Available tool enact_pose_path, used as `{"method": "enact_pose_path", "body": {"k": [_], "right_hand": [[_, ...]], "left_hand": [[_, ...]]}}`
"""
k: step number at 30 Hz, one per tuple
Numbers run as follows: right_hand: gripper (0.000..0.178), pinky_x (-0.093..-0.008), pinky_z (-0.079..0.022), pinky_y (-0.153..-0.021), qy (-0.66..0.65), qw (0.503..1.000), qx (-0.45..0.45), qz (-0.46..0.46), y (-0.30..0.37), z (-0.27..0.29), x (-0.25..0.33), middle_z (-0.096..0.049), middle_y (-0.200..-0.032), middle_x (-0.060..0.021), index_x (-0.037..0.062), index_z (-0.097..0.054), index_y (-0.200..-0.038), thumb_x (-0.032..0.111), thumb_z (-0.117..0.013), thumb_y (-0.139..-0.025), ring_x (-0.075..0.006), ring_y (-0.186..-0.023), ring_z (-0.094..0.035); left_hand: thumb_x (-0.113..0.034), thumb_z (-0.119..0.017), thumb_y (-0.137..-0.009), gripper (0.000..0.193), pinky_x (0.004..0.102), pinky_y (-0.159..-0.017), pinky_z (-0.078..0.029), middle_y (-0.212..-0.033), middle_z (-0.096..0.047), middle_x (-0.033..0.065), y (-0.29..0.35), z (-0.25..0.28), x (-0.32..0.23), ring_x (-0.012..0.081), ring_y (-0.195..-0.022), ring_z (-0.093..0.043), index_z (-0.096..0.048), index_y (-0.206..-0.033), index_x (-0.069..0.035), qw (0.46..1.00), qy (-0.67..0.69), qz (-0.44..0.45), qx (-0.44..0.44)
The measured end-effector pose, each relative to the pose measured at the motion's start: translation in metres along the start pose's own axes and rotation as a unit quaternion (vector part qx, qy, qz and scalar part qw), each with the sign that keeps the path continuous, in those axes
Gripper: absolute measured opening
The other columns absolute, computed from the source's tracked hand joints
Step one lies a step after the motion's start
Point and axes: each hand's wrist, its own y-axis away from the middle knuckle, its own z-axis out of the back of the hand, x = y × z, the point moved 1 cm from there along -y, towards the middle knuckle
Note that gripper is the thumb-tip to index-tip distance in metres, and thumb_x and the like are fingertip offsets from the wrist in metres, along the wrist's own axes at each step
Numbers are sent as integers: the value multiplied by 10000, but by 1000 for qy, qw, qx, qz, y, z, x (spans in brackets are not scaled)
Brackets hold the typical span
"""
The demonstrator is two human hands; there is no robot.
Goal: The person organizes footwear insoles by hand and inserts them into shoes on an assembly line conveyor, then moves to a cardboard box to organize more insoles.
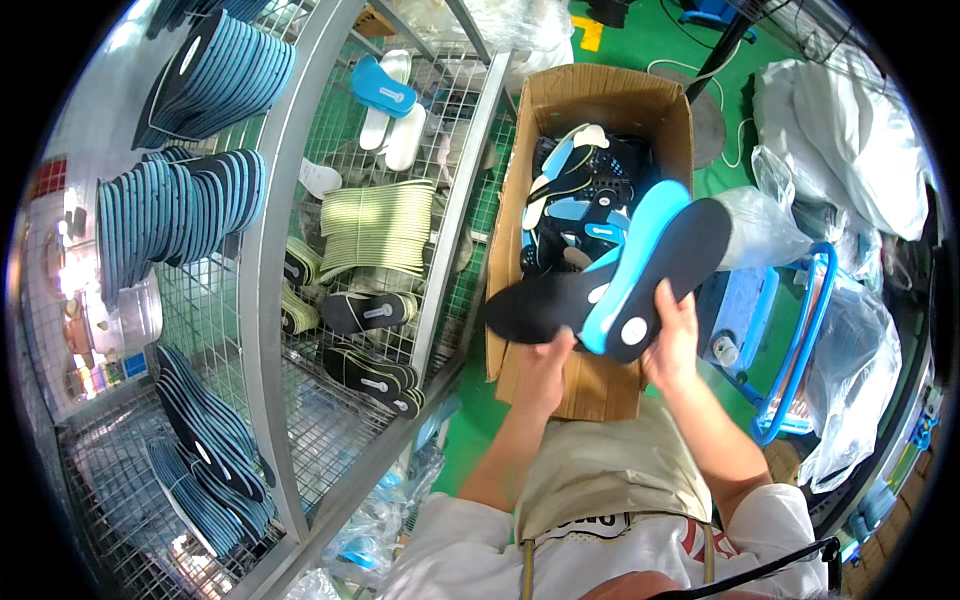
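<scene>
Several shoe insoles fan out between my two hands, over a cardboard box (680,130). My left hand (545,372) is closed on the heel end of a black insole (530,308) that points left. My right hand (672,340) grips a black insole (690,250) with a round white mark at its heel. Between them a bright blue insole (640,260) overlaps the right-hand one. Part of another blue piece shows behind. Inside the box lie loose blue, black and white insoles (580,205) in a jumble. My fingers under the insoles are hidden.
On the left, a metal wire rack (270,300) holds stacked blue-black insoles (180,210) and pale green insoles (375,228). To the right stand a blue-handled cart (800,350) and plastic-wrapped white bundles (840,140). A cable runs over the green floor (655,40).
</scene>
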Motion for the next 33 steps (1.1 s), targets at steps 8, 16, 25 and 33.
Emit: {"method": "enact_pose_path", "body": {"k": [8,16,25,33], "right_hand": [[239,-293,-441,-783,51,998,17,25,18,8,-4,-520,-1036,-69,58,-417,-1074,128,-455,-849,-149,-912,-522],[270,-288,-407,-816,97,990,-31,100,20,19,-6,-502,-1065,-69,55,-403,-1101,107,-466,-844,-147,-944,-493],[297,-291,-372,-863,32,995,-66,72,22,13,-2,-488,-1097,-88,23,-397,-1117,109,-471,-842,-158,-977,-480],[213,-279,-441,-758,32,993,-87,77,11,22,9,-535,-999,-61,57,-445,-1039,124,-476,-839,-146,-871,-527]], "left_hand": [[-210,-479,-845,306,337,-847,-373,-1042,-504,30,2,-29,-15,163,-970,-480,-425,-1117,-81,988,56,-128,-60],[-94,-609,-745,246,272,-811,-365,-1005,-504,51,3,-27,-25,158,-924,-464,-522,-956,-2,936,-22,-269,-224],[-119,-496,-805,279,357,-838,-324,-1220,-217,225,16,-46,-59,261,-987,-399,-469,-1030,43,639,-520,-532,-194],[-71,-544,-774,167,265,-584,-493,-833,-565,95,18,-43,-88,162,-682,-573,-510,-911,18,954,4,-235,-188]]}}
